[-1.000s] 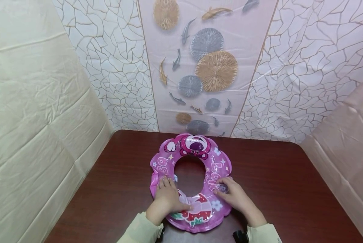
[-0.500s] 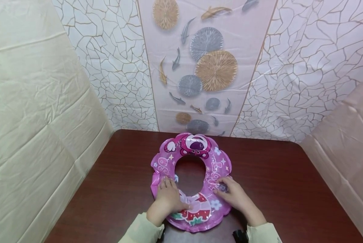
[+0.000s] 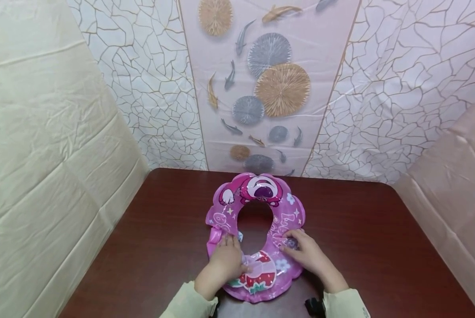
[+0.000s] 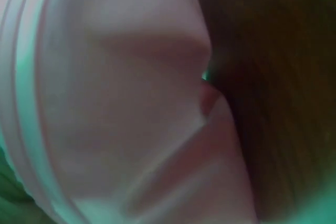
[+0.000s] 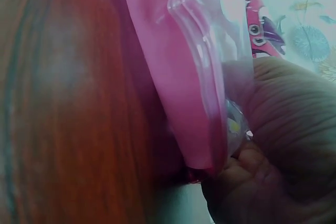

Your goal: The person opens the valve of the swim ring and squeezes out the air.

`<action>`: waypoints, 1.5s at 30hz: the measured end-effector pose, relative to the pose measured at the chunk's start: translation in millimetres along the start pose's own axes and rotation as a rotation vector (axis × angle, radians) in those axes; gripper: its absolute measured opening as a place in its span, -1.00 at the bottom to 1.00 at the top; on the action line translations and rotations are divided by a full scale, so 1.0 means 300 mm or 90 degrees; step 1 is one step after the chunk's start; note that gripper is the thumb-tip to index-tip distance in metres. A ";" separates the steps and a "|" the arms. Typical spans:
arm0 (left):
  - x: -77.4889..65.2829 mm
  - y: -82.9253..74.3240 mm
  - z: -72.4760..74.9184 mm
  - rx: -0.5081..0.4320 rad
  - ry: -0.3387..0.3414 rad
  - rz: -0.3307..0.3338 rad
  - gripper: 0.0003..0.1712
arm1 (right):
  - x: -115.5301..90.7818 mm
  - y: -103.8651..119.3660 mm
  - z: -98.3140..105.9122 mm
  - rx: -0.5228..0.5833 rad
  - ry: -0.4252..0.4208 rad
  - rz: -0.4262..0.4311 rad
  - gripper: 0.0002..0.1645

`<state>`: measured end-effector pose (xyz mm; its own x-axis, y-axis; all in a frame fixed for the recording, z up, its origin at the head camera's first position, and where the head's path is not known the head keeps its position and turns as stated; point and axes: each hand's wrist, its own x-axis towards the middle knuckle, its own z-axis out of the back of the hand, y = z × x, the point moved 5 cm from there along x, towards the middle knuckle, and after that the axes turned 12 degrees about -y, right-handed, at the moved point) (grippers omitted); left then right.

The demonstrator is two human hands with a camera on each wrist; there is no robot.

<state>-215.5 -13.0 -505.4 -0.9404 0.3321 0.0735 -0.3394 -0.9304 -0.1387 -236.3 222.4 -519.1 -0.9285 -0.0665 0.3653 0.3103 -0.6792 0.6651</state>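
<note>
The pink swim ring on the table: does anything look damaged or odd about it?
Yes: the swim ring has a crumpled fold on its left side, beside the left hand, breaking its otherwise scalloped rim. It may be short of air. No tear shows, though that hand hides part of it.

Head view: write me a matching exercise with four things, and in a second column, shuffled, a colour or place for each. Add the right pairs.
Things
1. ring
2. left hand
3. table
4. right hand

Colours and places
A. dark reddish brown
B. touching the right side of the ring
C. pinkish purple, with printed pictures
D. touching the left side of the ring, thumb by the strawberry print

Right pairs: 1-C, 2-D, 3-A, 4-B
</note>
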 end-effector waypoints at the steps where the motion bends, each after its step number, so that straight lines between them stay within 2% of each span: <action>1: -0.001 -0.003 0.000 -0.008 -0.006 -0.019 0.14 | -0.001 0.001 -0.001 0.002 0.000 -0.003 -0.71; 7: -0.012 -0.014 -0.003 -0.102 -0.038 -0.102 -0.13 | -0.013 0.002 -0.005 0.006 0.003 -0.014 -0.70; 13: -0.012 -0.022 -0.005 -0.121 -0.036 -0.144 -0.24 | -0.016 -0.009 -0.007 0.005 0.007 -0.024 -0.68; 20: -0.006 -0.031 0.001 -0.117 -0.029 -0.139 -0.24 | -0.013 -0.004 0.001 0.001 0.016 -0.017 -0.67; 27: 0.000 -0.030 -0.004 -0.115 -0.026 -0.133 -0.21 | -0.005 -0.003 0.003 0.001 0.031 -0.047 -0.65; 32: 0.005 -0.032 -0.007 -0.111 -0.038 -0.141 -0.20 | 0.000 -0.009 0.002 -0.004 0.029 -0.038 -0.67; 39: 0.000 -0.033 -0.007 -0.106 -0.032 -0.138 -0.19 | 0.002 -0.014 -0.004 -0.005 0.022 -0.019 -0.67; 45: 0.000 -0.032 -0.007 -0.105 -0.033 -0.137 -0.19 | 0.002 -0.022 -0.009 -0.003 0.028 -0.034 -0.67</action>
<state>-212.5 -3.7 -506.2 -0.8451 0.5075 0.1681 -0.5346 -0.7996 -0.2736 -239.3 224.7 -525.1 -0.9517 -0.0623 0.3006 0.2596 -0.6858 0.6799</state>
